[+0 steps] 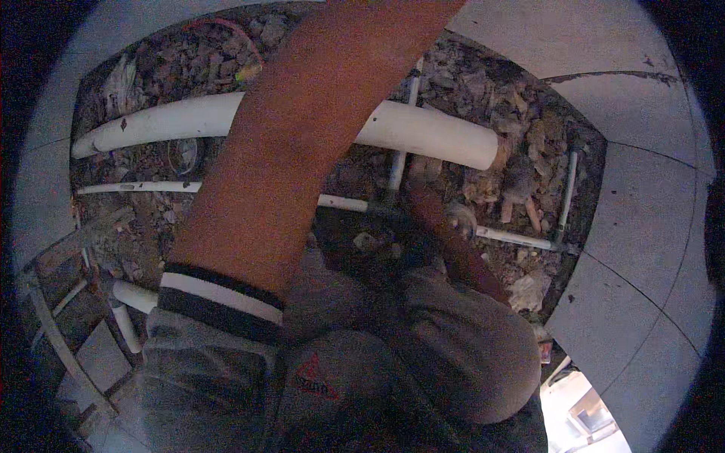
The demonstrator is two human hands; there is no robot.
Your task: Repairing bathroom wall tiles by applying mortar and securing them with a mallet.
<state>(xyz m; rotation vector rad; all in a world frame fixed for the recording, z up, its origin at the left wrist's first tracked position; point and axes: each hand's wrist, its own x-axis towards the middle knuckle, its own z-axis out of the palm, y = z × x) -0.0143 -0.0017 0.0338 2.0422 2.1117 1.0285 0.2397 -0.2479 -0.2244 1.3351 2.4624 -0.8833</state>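
My left arm reaches up across the middle of the view and passes in front of a thick white pipe [430,134]. Its hand lies beyond the upper edge, so what it holds or touches is hidden. Farther right, my other forearm extends into the shadowed pit, and my right hand [424,175] is dim beside a thin upright white pipe [397,172]. This is just below the thick pipe. Shadow hides the fingers, and I cannot tell whether they grip anything. A thin white pipe [343,202] runs crosswise close to that hand.
Rubble and broken stone [204,64] fill the pit around the pipes. Large pale floor tiles [642,204] border it on the right. Another thin pipe [568,192] stands near the right edge. Short white pipe pieces [124,325] and a wooden frame [64,343] are at lower left.
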